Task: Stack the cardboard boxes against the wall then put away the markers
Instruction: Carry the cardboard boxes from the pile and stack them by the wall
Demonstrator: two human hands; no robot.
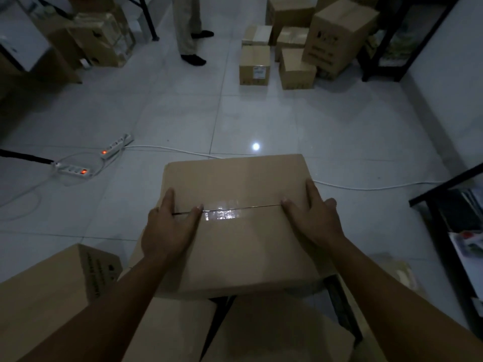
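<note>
A taped cardboard box (235, 184) is in front of me, resting on other boxes below it. My left hand (170, 226) grips its left side, thumb on the top seam. My right hand (311, 218) grips the right side the same way, fingers over the edge. A cluster of cardboard boxes (254, 65) stands on the floor at the far right, beside a large tilted box (337, 35) near a black shelf. No markers are visible.
Two power strips (115, 147) with red lights and a white cable (366, 188) lie across the tiled floor. A person's legs (189, 30) stand at the back. Another box (47, 296) sits at my lower left. A black shelf (449, 218) is on the right.
</note>
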